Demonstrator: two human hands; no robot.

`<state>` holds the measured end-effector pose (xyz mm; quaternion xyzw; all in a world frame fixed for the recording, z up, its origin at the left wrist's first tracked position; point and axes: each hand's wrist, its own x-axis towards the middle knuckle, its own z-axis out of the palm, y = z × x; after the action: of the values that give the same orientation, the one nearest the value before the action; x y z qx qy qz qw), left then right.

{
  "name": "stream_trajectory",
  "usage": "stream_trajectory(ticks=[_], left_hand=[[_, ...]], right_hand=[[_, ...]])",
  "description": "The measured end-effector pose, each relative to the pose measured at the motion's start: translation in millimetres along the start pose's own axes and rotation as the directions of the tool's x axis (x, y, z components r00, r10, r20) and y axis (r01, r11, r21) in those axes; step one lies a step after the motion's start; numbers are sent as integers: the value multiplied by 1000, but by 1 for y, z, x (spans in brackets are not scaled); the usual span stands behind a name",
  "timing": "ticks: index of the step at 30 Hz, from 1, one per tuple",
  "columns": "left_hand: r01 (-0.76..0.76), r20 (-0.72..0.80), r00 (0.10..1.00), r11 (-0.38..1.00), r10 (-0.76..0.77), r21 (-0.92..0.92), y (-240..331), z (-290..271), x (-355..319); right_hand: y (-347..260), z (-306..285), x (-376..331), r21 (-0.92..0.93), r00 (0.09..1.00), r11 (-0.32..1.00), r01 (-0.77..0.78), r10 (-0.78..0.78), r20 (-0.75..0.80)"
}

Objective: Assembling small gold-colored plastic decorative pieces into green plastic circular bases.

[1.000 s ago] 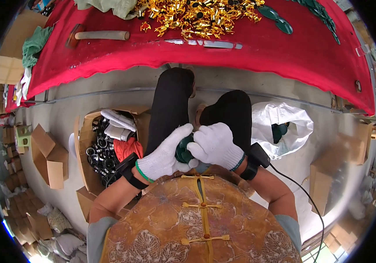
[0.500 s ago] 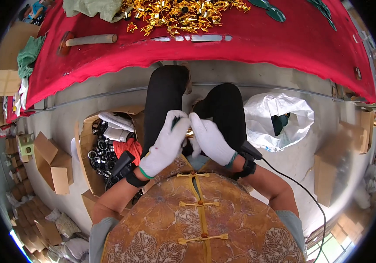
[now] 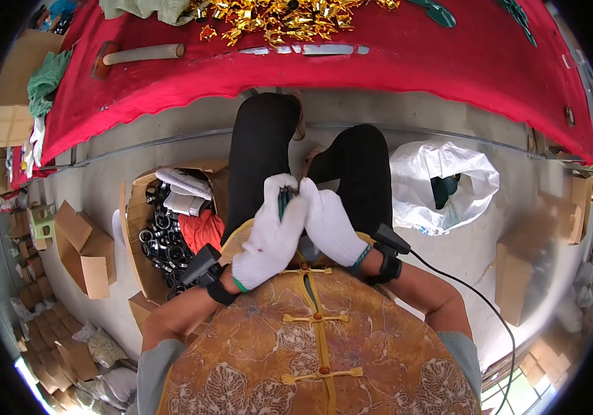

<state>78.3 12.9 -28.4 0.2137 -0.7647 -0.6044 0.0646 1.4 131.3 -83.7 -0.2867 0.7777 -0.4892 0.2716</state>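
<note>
White-gloved left hand [image 3: 271, 237] and right hand [image 3: 329, 225] press together over the lap, fingers closed on a small dark green piece [image 3: 284, 201] pinched between them. Both sit just right of the open cardboard box [image 3: 137, 256] of metal rings, well below the red cloth [image 3: 351, 69].

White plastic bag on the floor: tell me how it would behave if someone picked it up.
The white plastic bag is crumpled and slumped open, so it is probably floppy and would sag when lifted. Only a small dark green thing shows inside, so it likely weighs little. Its thin film might slip or tear.
</note>
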Motion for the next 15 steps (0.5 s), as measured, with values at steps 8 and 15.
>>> stream_trajectory(ticks=[8,15], left_hand=[[-144,34,990,977,140,159,-26,-7,11],[666,395,745,581,-537,-468,-26,-21,25]], right_hand=[[-8,-13,15,475,926,800,-366,263,271],[0,0,23,-33,992,995,-99,101,72]])
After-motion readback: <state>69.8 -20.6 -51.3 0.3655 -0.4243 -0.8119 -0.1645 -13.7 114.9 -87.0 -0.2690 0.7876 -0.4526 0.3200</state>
